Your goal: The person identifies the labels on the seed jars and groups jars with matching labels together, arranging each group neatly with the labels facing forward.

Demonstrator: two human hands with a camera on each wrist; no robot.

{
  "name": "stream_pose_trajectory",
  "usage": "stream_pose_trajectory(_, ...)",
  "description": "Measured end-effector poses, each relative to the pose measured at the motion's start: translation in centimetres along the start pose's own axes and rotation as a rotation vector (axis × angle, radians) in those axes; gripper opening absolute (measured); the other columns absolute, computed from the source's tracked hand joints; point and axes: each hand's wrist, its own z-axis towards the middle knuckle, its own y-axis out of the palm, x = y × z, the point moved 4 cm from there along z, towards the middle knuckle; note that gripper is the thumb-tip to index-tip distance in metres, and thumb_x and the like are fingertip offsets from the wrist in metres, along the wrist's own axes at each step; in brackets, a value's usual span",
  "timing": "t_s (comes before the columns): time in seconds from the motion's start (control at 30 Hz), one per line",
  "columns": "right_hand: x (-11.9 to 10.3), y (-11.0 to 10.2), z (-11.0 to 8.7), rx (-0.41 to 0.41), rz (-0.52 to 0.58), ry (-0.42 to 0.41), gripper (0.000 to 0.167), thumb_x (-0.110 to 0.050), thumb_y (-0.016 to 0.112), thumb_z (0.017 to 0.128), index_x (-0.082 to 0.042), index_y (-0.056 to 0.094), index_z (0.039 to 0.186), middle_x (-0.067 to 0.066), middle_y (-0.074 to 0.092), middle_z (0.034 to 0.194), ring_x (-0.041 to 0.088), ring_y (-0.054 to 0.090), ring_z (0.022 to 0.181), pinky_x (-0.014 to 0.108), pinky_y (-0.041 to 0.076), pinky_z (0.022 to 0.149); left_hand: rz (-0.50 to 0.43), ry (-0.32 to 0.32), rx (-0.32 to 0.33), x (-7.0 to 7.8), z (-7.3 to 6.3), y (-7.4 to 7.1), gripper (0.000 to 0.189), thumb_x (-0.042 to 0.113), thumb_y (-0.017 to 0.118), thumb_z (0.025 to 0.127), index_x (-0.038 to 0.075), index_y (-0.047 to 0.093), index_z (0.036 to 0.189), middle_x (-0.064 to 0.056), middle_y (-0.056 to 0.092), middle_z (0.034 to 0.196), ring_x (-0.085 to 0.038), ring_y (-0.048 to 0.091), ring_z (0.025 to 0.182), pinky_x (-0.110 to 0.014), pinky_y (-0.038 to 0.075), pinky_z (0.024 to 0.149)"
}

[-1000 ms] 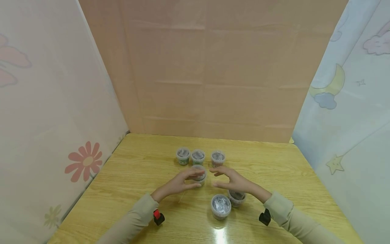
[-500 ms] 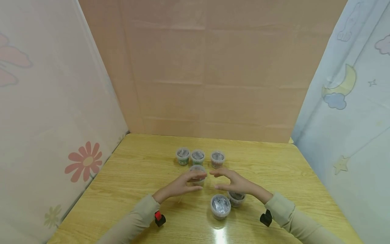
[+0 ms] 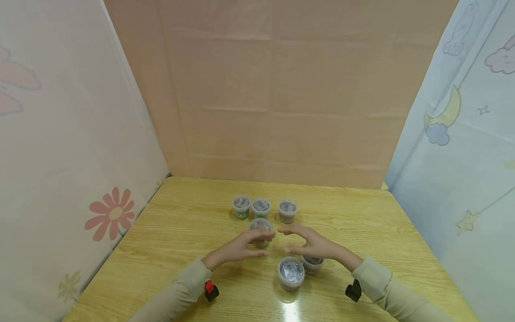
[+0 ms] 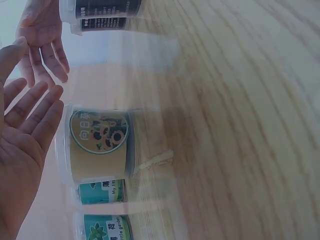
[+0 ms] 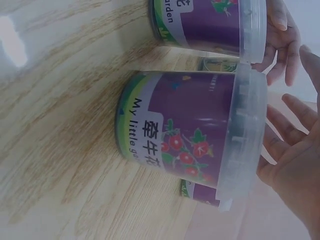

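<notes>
My left hand [image 3: 240, 247] is held with fingers extended and thumb apart, holding nothing. It hovers at a lidded plastic tub [image 3: 259, 225], whose sunflower label [image 4: 100, 135] faces the left wrist camera. Opposite it, my right hand [image 3: 315, 243] is held the same way, its fingertips facing the left ones across a small gap. Below the right hand stand two more tubs, one in front [image 3: 291, 273] and one partly hidden under the hand [image 3: 311, 264]. In the right wrist view, a purple tub [image 5: 185, 130] with printed flowers stands upright beside that hand.
Behind the hands, two tubs with green labels stand side by side, the left one [image 3: 241, 207] and its neighbour [image 3: 261, 207]. Another tub [image 3: 287, 211] stands to their right. The wooden table [image 3: 181, 223] meets a brown backdrop [image 3: 265, 112], with patterned cloth on both sides.
Both hands have lowered slightly toward the front of the table, the left also shifting a little right. Their fingers keep much the same spread, and the tubs stand where they were.
</notes>
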Motion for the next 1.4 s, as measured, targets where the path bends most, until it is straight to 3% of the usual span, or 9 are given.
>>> stream_pose_trajectory(0.13, -1.8, -0.5, 0.0, -0.033, 0.073, 0.007, 0.055, -0.015, 0.063, 0.089, 0.003, 0.040, 0.136, 0.021, 0.043, 0.136, 0.043, 0.044, 0.120, 0.037, 0.054, 0.082, -0.028, -0.036, -0.018, -0.1, -0.1, 0.4, 0.056, 0.022, 0.060, 0.090, 0.004, 0.039, 0.139, -0.018, 0.048, 0.132, -0.022, 0.051, 0.120, -0.038, 0.044, 0.099)
stream_pose_trajectory(0.23, -2.1, -0.4, -0.1, -0.056, 0.143, 0.032, 0.055, -0.013, 0.062, 0.090, 0.005, 0.038, 0.136, 0.026, 0.039, 0.137, 0.050, 0.040, 0.121, 0.027, 0.054, 0.075, -0.027, -0.025, -0.015, -0.1, 0.0, 0.6, 0.055, 0.018, 0.061, 0.090, 0.003, 0.039, 0.138, -0.018, 0.049, 0.132, -0.023, 0.052, 0.119, -0.039, 0.044, 0.099)
stream_pose_trajectory(0.4, -0.2, 0.3, -0.4, -0.049, 0.143, 0.034, 0.055, -0.015, 0.061, 0.090, -0.001, 0.038, 0.138, 0.021, 0.038, 0.138, 0.050, 0.039, 0.121, 0.027, 0.055, 0.072, -0.014, 0.012, -0.009, 0.3, 0.0, 0.7, 0.056, 0.016, 0.062, 0.089, 0.000, 0.040, 0.137, -0.018, 0.049, 0.133, -0.026, 0.052, 0.118, -0.038, 0.044, 0.099)
stream_pose_trajectory(0.57, 0.6, 0.4, -0.5, -0.055, 0.134, 0.029, 0.055, -0.022, 0.063, 0.090, -0.010, 0.040, 0.139, 0.014, 0.040, 0.139, 0.043, 0.042, 0.122, 0.024, 0.054, 0.072, 0.009, 0.020, -0.019, 0.5, 0.0, 0.9, 0.056, 0.022, 0.061, 0.090, 0.006, 0.039, 0.139, -0.013, 0.048, 0.135, -0.019, 0.051, 0.120, -0.031, 0.042, 0.100)
stream_pose_trajectory(0.67, 0.7, 0.5, -0.6, -0.065, 0.122, 0.027, 0.056, -0.027, 0.063, 0.089, -0.010, 0.041, 0.138, 0.012, 0.041, 0.139, 0.040, 0.043, 0.122, 0.027, 0.055, 0.073, 0.010, 0.017, -0.031, 0.5, 0.0, 1.2, 0.057, 0.026, 0.060, 0.090, 0.007, 0.039, 0.139, -0.010, 0.047, 0.137, -0.015, 0.050, 0.121, -0.027, 0.041, 0.101)
stream_pose_trajectory(0.77, 0.7, 0.5, -0.7, -0.069, 0.083, 0.015, 0.058, -0.030, 0.063, 0.089, -0.007, 0.041, 0.138, 0.009, 0.043, 0.138, 0.036, 0.043, 0.123, 0.039, 0.055, 0.079, -0.006, 0.017, -0.040, 0.6, 0.0, 1.4, 0.056, 0.026, 0.061, 0.090, 0.006, 0.040, 0.138, -0.010, 0.047, 0.137, -0.016, 0.050, 0.121, -0.028, 0.042, 0.100)
stream_pose_trajectory(0.97, 0.6, 0.4, -0.8, -0.069, 0.016, -0.021, 0.058, -0.031, 0.063, 0.089, -0.007, 0.042, 0.138, 0.006, 0.046, 0.138, 0.030, 0.044, 0.124, 0.058, 0.042, 0.091, -0.041, 0.017, -0.055, 0.5, 0.1, 1.8, 0.055, 0.023, 0.061, 0.090, 0.004, 0.042, 0.137, -0.015, 0.047, 0.135, -0.021, 0.051, 0.120, -0.033, 0.043, 0.100)
stream_pose_trajectory(1.4, 0.7, 0.6, -1.1, -0.084, 0.035, -0.009, 0.057, -0.032, 0.065, 0.087, -0.010, 0.045, 0.135, 0.006, 0.048, 0.136, 0.027, 0.044, 0.124, 0.059, 0.041, 0.093, -0.054, 0.009, -0.075, 0.6, 0.1, 2.3, 0.055, 0.021, 0.062, 0.089, 0.000, 0.041, 0.136, -0.017, 0.046, 0.136, -0.024, 0.051, 0.120, -0.030, 0.042, 0.101)
